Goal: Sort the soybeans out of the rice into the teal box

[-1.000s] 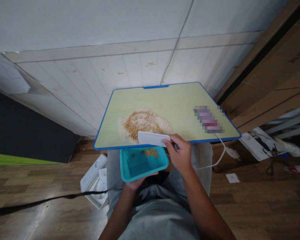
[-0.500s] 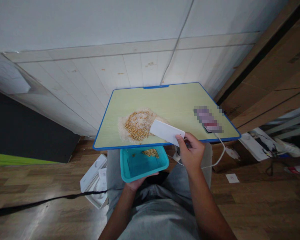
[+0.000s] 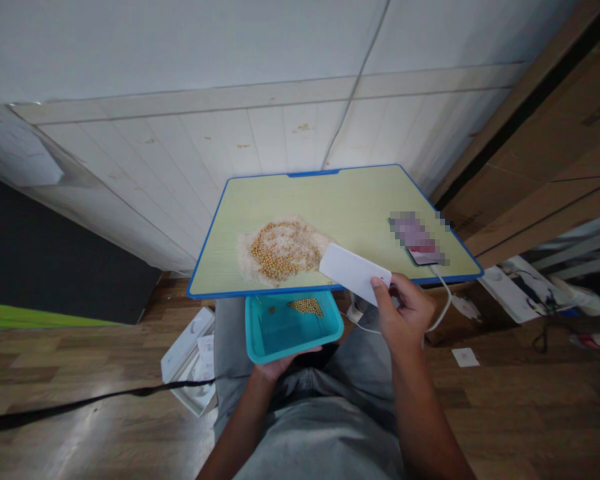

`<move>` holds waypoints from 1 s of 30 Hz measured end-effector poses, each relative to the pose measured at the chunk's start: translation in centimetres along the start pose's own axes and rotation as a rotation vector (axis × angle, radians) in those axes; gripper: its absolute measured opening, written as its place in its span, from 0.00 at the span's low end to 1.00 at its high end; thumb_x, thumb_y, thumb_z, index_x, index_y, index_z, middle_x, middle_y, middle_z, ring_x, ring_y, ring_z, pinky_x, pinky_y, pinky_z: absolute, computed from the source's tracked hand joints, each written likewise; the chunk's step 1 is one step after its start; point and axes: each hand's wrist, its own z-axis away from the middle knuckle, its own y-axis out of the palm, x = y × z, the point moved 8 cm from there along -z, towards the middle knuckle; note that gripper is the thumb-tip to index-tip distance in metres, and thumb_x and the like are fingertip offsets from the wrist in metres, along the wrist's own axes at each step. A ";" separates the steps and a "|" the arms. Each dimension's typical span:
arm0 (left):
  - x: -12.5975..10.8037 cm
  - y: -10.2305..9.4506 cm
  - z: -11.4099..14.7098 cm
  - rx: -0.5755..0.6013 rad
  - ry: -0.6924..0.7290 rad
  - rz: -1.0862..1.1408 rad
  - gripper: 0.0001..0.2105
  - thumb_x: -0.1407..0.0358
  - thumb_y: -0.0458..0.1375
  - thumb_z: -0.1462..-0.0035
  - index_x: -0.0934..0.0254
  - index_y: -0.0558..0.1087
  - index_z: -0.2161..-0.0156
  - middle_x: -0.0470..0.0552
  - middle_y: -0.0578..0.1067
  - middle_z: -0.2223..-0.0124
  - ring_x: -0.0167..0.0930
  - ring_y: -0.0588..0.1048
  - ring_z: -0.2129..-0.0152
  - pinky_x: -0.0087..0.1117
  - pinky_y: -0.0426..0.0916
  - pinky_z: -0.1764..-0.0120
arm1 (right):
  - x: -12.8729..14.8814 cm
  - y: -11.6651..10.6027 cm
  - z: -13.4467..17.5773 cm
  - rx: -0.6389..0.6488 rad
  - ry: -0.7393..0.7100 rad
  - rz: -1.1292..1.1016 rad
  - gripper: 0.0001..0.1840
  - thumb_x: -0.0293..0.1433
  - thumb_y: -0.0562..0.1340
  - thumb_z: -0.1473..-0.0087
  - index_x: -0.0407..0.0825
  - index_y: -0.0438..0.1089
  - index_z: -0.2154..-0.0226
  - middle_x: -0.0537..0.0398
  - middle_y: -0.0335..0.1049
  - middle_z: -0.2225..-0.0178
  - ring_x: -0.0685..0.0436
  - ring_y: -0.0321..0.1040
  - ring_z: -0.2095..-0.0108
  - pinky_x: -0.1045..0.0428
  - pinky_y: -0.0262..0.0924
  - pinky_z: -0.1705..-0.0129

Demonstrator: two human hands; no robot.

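White card point(image 3: 353, 269) pinched in right fingers point(image 3: 385, 298), teal tray point(image 3: 280, 335) held in left hand point(image 3: 274, 368): likely scraping bean pile point(image 3: 274, 259), next stroke needing card low.

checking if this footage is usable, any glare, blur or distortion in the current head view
Head view: pale glare on the wood-look floor at lower left; coarse pixel blocks mask most of the phone; the cardboard at right sits in dim shade. Also head view: the white card has fairly clear edges, but the pale grains blend together.
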 end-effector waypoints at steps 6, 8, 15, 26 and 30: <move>0.9 1.5 -0.1 0.032 -0.034 -0.034 0.38 0.25 0.72 0.38 0.39 0.91 0.31 0.49 0.83 0.17 0.73 0.70 0.14 0.88 0.67 0.20 | 0.2 -0.4 -0.3 0.025 -0.024 0.000 0.23 0.50 0.76 0.25 0.54 0.85 0.67 0.58 0.75 0.75 0.43 0.70 0.75 0.49 0.65 0.70; 1.3 1.9 -0.2 0.007 -0.049 -0.026 0.38 0.30 0.73 0.36 0.41 0.89 0.27 0.51 0.85 0.19 0.71 0.70 0.14 0.85 0.64 0.17 | 0.3 -0.5 -0.4 0.035 -0.029 0.000 0.24 0.51 0.75 0.25 0.54 0.85 0.68 0.59 0.74 0.76 0.43 0.68 0.75 0.49 0.64 0.71; 2.5 3.1 -0.7 -0.087 -0.120 0.050 0.39 0.31 0.68 0.29 0.44 0.86 0.22 0.57 0.89 0.23 0.70 0.74 0.16 0.86 0.61 0.16 | 0.4 -0.6 -0.5 0.061 -0.054 -0.057 0.25 0.48 0.76 0.25 0.53 0.82 0.72 0.61 0.69 0.78 0.45 0.64 0.77 0.50 0.59 0.72; 2.1 3.5 -0.4 -0.089 -0.104 0.043 0.30 0.30 0.71 0.32 0.45 0.93 0.38 0.55 0.90 0.25 0.71 0.79 0.21 0.86 0.69 0.20 | -0.7 -1.2 -0.7 -0.077 -0.061 0.027 0.18 0.47 0.75 0.23 0.53 0.89 0.62 0.55 0.85 0.69 0.41 0.79 0.71 0.49 0.72 0.67; 2.0 4.1 -0.3 -0.052 -0.103 0.024 0.33 0.28 0.71 0.33 0.46 0.94 0.37 0.55 0.88 0.22 0.73 0.78 0.20 0.87 0.69 0.21 | 0.4 -1.1 -0.8 -0.043 -0.108 0.050 0.19 0.46 0.74 0.23 0.53 0.87 0.64 0.57 0.79 0.73 0.43 0.72 0.74 0.49 0.67 0.69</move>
